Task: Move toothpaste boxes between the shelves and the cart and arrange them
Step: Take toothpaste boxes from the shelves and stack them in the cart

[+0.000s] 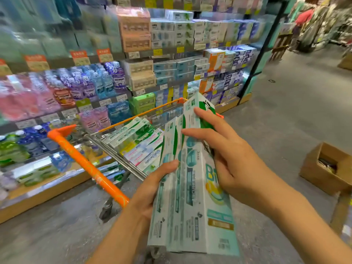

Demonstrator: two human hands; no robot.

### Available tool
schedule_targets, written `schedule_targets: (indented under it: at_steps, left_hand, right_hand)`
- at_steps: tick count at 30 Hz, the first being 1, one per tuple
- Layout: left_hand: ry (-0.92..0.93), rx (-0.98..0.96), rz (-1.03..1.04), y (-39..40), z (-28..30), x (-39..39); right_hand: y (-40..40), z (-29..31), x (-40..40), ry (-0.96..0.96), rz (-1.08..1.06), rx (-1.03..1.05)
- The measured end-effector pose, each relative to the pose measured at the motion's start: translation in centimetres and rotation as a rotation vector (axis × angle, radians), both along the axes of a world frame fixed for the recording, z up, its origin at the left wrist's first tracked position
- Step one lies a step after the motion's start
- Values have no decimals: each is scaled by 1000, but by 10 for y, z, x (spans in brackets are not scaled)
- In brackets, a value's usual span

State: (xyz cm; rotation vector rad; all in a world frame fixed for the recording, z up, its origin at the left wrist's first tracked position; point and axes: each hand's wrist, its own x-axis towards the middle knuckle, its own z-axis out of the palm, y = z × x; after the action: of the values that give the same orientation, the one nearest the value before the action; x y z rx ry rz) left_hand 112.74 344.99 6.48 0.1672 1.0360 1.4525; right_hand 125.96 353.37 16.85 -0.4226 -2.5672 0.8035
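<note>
Hands (224,161) on toothpaste boxes (192,197), shop aisle

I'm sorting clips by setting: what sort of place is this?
Most likely a supermarket's oral-care aisle: shelves stacked with boxed goods and price tags, mouthwash bottles, and an orange-handled cart holding toothpaste boxes.
</note>
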Motion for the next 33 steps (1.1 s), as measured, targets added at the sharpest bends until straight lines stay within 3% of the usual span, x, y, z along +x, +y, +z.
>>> schedule_targets:
  at_steps: [3, 6, 9, 16, 20, 23, 25, 29, 33]
  left_hand:
    - [-259, 180, -91, -3, 9, -50]
    - [-204, 232, -162, 3, 18, -117]
    - [-168, 210, -197, 20, 27, -186]
    - [-214, 243, -305, 44, 17, -273]
    - [-210, 279, -346, 57, 14, -297]
    - [-157, 197, -329, 74, 12, -319]
    - [-120, 145, -339, 86, 10, -333]
    - [-7, 25, -341, 102, 5, -361]
    - [51, -32, -284, 110, -3, -397]
  right_hand:
    - [0, -1, -50, -4, 2, 33]
    - [3, -11, -110, 113, -139, 86]
    - [8, -17, -167, 205, -377, 0]
    - [16, -26, -252, 229, -559, -120]
    - [24, -24, -281, 177, -502, -477]
    - [36, -28, -297, 69, -536, -623]
    - [52, -41, -303, 123, -593, -828]
    - [87, -88, -308, 198, -665, -1366]
    - [119, -163, -317, 226, -872, -1545]
